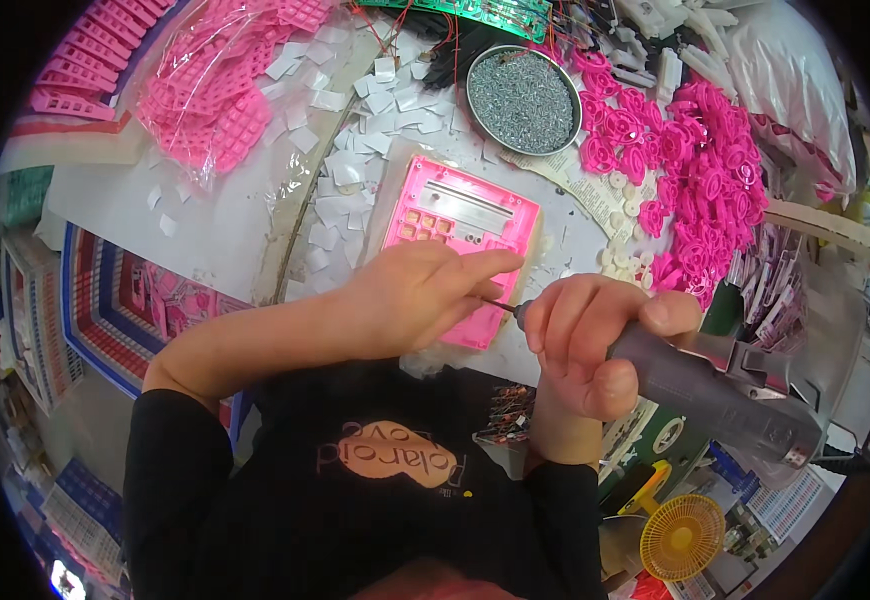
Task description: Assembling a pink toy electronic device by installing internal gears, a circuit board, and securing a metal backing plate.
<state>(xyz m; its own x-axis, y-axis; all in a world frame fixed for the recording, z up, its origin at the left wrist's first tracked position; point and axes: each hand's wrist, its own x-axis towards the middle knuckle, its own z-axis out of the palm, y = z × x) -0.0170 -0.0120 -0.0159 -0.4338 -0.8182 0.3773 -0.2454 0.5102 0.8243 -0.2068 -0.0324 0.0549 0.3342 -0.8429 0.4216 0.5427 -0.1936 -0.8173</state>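
Where left grip [423, 296] rests, pink casing [507, 236] lies beneath.

Dish [535, 153] of screws [521, 95] behind the casing [495, 240]

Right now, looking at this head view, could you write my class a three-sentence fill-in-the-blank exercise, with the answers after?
1. The left hand lies over a plastic case coloured ____.
2. The ____ hand grips the power tool.
3. The fan at lower right is coloured ____.
Missing words: pink; right; yellow.
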